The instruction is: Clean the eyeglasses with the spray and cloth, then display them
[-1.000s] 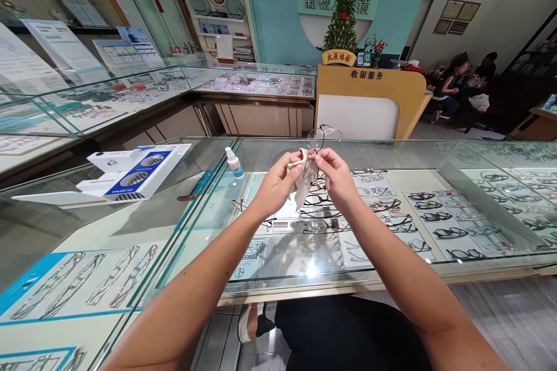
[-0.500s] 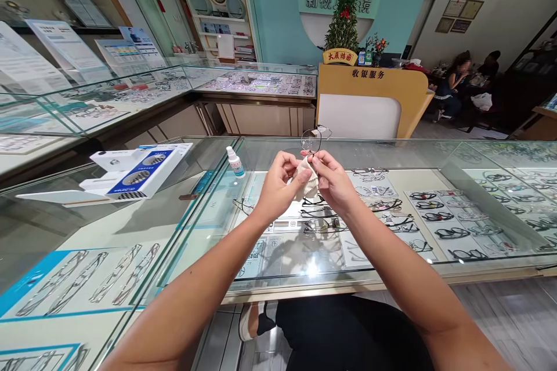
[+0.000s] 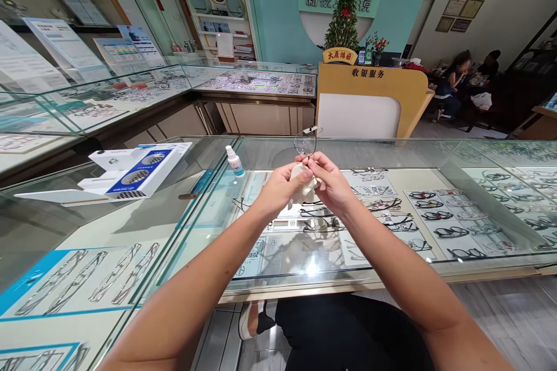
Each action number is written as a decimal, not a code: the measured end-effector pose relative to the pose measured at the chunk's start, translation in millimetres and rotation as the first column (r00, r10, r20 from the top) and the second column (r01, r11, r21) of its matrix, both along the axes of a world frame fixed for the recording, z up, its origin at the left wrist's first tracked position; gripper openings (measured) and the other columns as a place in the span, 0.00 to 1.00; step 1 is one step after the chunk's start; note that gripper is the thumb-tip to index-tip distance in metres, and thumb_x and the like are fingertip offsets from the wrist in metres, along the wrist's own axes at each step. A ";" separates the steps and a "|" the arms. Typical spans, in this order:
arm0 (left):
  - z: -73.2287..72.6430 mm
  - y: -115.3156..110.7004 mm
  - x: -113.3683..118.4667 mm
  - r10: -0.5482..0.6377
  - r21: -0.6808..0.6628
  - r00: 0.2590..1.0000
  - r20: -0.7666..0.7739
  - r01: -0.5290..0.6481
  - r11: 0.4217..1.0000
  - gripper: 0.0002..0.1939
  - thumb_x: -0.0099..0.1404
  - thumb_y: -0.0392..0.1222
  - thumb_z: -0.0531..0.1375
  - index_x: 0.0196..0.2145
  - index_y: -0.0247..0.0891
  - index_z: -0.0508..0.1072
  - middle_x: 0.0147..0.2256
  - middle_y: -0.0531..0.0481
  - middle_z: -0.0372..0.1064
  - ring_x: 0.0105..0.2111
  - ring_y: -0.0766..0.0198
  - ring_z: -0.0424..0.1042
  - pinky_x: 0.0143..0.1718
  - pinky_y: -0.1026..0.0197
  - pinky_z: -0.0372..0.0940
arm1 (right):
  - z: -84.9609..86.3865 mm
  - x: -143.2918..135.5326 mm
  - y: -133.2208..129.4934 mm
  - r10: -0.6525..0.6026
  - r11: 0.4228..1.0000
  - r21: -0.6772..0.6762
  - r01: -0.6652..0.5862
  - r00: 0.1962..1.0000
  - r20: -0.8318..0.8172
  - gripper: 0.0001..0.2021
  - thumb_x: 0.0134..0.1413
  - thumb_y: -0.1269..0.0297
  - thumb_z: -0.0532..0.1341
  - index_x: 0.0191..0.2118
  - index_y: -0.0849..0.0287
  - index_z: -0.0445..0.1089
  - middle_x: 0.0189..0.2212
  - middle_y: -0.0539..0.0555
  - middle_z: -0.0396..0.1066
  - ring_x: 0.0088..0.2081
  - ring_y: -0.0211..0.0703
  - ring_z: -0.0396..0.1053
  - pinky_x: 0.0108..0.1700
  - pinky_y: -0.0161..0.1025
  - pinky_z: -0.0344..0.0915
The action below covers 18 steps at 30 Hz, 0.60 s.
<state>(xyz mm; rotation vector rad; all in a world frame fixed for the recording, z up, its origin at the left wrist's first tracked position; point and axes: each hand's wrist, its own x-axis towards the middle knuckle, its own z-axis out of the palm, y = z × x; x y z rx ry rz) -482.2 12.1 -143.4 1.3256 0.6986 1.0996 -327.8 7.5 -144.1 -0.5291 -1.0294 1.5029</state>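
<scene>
Thin round-rimmed eyeglasses [image 3: 306, 142] stand upright above my fingers, one clear lens toward the far side of the counter. My left hand [image 3: 281, 186] is closed on a cream cleaning cloth [image 3: 307, 188], which hangs crumpled between both hands. Opposite it, my right hand [image 3: 333, 179] pinches the lower part of the eyeglasses, its fingers touching the cloth. The lower lens and part of the frame are hidden behind my fingers and the cloth. A white spray bottle [image 3: 235, 162] stands on the glass to the left of my hands.
Beneath my hands lies a glass display counter [image 3: 296, 278] with rows of spectacles inside. An opened white and blue box [image 3: 139, 174] rests on the left counter. Beyond are a yellow cashier desk [image 3: 369, 81] and two seated people at the far right.
The eyeglasses have shifted slightly left and turned a little. My fingers have moved closer together, and the cloth now hangs lower and further left.
</scene>
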 end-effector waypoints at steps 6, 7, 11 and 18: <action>2.1 -1.6 3.1 0.107 -0.016 0.992 0.064 -0.106 0.994 0.33 0.51 0.68 0.82 0.38 0.38 0.81 0.29 0.52 0.75 0.26 0.66 0.70 0.27 0.63 0.66 | 0.4 0.8 0.2 -0.057 0.997 0.055 0.053 0.996 0.072 0.17 0.53 0.45 0.78 0.42 0.49 0.83 0.51 0.52 0.85 0.50 0.48 0.78 0.51 0.41 0.75; 3.0 -1.3 2.2 0.121 -0.013 0.990 0.073 -0.121 0.993 0.34 0.51 0.68 0.81 0.38 0.38 0.80 0.29 0.51 0.75 0.25 0.66 0.70 0.27 0.63 0.67 | 0.3 1.0 0.1 -0.074 0.995 0.078 0.067 0.993 0.094 0.16 0.54 0.46 0.77 0.44 0.48 0.84 0.51 0.52 0.84 0.51 0.49 0.78 0.53 0.42 0.75; 5.8 2.5 -3.5 0.231 0.028 0.966 0.112 -0.236 0.971 0.34 0.52 0.70 0.80 0.38 0.38 0.78 0.28 0.52 0.74 0.24 0.66 0.70 0.26 0.63 0.66 | -1.1 1.6 0.1 -0.190 0.964 0.219 0.153 0.968 0.163 0.15 0.56 0.49 0.77 0.46 0.48 0.84 0.47 0.51 0.82 0.49 0.47 0.76 0.54 0.44 0.73; 5.1 7.1 -5.0 0.322 0.093 0.940 0.111 -0.333 0.938 0.35 0.53 0.73 0.79 0.34 0.40 0.74 0.26 0.55 0.70 0.22 0.69 0.64 0.22 0.64 0.59 | -2.7 -1.6 -4.2 -0.243 0.932 0.332 0.148 0.932 0.267 0.21 0.58 0.45 0.77 0.49 0.50 0.77 0.40 0.50 0.75 0.42 0.45 0.71 0.46 0.42 0.67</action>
